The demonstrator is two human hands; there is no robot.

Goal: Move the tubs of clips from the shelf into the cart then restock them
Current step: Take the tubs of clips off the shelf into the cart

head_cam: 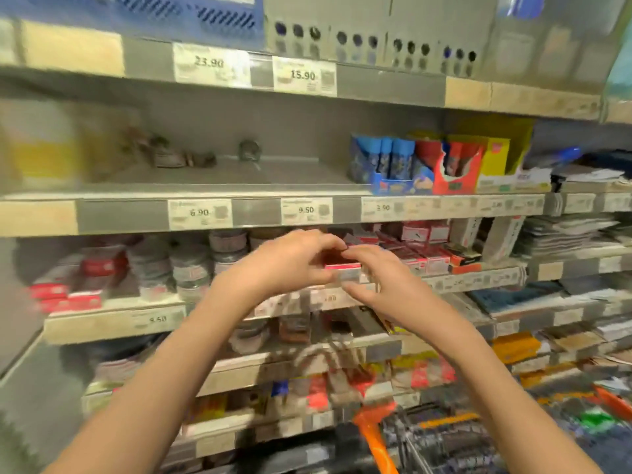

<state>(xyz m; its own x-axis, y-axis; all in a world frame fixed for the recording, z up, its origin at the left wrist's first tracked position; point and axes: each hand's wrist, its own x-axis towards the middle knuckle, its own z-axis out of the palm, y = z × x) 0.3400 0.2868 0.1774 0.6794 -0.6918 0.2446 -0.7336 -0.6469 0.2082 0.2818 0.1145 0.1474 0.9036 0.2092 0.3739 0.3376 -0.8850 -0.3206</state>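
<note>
two hands point(290, 261), one cart point(410, 436)

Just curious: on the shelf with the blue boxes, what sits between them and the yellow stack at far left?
Mostly bare shelf; a few small tubs stand at the back, blurred, in the head view.

Both bare forearms reach up and forward from the lower corners of the view, converging in front of the shelf edge point(393, 278). Left hand point(287, 265): palm turned right, fingers curved, thumb below, fingertips meeting the other hand just before that edge. Right hand point(379, 278): back toward the camera, fingers curled, thumb spread low. The two hands touch at the fingertips. Motion blur hides whether either one grips anything. Wrists bent slightly inward.
</note>
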